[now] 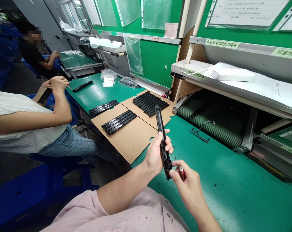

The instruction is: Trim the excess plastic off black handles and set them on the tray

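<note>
My left hand (pixel 156 153) is wrapped round a long black plastic bar (pixel 159 120), held up on a slant above the green table. Its channelled, hollow side faces me, and its lower end has a more detailed shape. My right hand (pixel 188 183) is closed round a slim tool with a red end (pixel 182 173); the rest of that tool is hidden. The thumb and forefinger of this hand are at the bar's lower end; whether they touch it I cannot tell. Beyond my hands, similar black bars (pixel 149 102) lie in a row on cardboard (pixel 133 146).
More black bars (pixel 119 121) lie on the cardboard's left part. A conveyor belt (pixel 218 119) runs under the shelf (pixel 182 69) on the right, with a thin black frame-like scrap (pixel 200 134) by it. At left a co-worker (pixel 27 125) stands close; another person (pixel 37 54) sits farther back.
</note>
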`<act>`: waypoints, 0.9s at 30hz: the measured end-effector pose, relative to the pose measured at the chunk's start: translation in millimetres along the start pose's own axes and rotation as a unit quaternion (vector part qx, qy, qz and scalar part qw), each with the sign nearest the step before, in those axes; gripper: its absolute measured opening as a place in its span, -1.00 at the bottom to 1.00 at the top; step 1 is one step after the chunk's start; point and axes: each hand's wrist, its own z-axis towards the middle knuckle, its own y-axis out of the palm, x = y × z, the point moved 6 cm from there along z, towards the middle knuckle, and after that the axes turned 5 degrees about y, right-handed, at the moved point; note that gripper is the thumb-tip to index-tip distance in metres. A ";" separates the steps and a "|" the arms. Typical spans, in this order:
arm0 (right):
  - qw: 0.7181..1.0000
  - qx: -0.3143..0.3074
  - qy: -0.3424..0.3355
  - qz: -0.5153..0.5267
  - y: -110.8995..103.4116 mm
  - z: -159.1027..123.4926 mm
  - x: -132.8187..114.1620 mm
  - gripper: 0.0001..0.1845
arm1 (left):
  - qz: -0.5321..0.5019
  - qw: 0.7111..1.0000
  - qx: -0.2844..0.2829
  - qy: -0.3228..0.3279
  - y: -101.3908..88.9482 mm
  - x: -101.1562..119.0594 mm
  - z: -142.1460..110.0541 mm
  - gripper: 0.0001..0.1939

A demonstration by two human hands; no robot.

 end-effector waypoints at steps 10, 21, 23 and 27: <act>0.994 -0.057 0.013 0.093 10.1 13.0 -8.7 -0.59 | 0.093 0.994 -0.043 -0.020 -3.5 3.0 -3.3 -0.78; 0.997 0.006 -0.080 -0.011 15.1 0.3 -20.5 -0.79 | 0.112 0.993 -0.011 -0.042 -21.5 6.6 9.2 -0.52; 0.997 0.018 -0.079 -0.014 16.7 0.2 -19.7 -0.84 | 0.124 0.991 -0.018 -0.047 -21.9 6.2 8.5 -0.52; 0.993 0.038 -0.099 -0.049 21.7 -0.9 -17.8 -0.82 | 0.130 0.988 -0.038 -0.076 -20.6 3.5 6.4 -0.50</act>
